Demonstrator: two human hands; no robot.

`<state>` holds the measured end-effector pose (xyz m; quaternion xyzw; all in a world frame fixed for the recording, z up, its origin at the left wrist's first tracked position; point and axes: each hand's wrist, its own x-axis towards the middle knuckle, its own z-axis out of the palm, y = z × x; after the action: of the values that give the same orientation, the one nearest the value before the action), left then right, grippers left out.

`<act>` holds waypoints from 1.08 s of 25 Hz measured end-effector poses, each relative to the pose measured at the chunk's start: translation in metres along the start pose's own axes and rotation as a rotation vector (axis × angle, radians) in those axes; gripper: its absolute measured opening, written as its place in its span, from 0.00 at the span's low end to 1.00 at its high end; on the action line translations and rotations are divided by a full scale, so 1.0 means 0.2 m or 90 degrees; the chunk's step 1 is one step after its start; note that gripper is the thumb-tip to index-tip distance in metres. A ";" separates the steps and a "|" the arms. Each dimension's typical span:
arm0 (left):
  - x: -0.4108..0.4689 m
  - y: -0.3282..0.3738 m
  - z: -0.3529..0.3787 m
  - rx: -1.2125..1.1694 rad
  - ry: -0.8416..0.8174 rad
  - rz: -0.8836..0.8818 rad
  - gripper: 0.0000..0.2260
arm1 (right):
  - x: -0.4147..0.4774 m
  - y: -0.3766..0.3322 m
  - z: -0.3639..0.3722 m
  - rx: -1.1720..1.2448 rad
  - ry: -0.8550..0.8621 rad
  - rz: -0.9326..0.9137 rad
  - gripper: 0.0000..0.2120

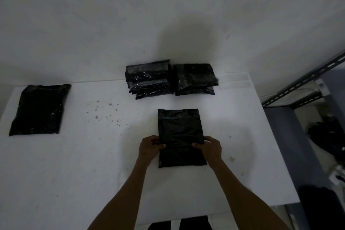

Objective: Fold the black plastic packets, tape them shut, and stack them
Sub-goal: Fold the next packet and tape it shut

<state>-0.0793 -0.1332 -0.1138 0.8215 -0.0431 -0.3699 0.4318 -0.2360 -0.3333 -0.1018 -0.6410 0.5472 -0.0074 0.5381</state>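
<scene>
A black plastic packet lies flat on the white table, near its middle front. My left hand pinches the packet's left edge, thumb on top. My right hand pinches its right edge the same way. At the table's back stand two stacks of folded, taped black packets, the left stack and the right stack, side by side against the wall. A further flat pile of black packets lies at the table's far left.
Clear strips that look like tape lie at the table's back right corner. A grey metal shelf frame stands to the right, with dark objects on the floor beyond it. The wall runs right behind the table.
</scene>
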 end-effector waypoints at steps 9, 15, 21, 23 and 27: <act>0.02 -0.01 0.00 0.058 -0.013 0.010 0.16 | 0.05 -0.02 0.08 -0.076 -0.076 -0.018 0.28; 0.02 0.00 -0.02 -0.057 -0.005 0.039 0.12 | 0.02 -0.06 0.08 0.008 -0.072 -0.023 0.11; -0.01 0.05 -0.03 -0.225 -0.020 0.014 0.06 | 0.00 -0.09 0.04 0.156 -0.142 -0.016 0.11; -0.02 0.06 -0.03 -0.273 -0.013 0.018 0.05 | 0.00 -0.10 0.02 0.190 -0.158 -0.029 0.11; -0.04 0.04 -0.05 -0.298 -0.014 0.007 0.08 | 0.00 -0.09 -0.04 0.218 -0.156 -0.024 0.14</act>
<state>-0.0775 -0.1280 -0.1004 0.6948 0.0347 -0.3767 0.6117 -0.2281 -0.3427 -0.0850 -0.5467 0.4565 -0.0323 0.7012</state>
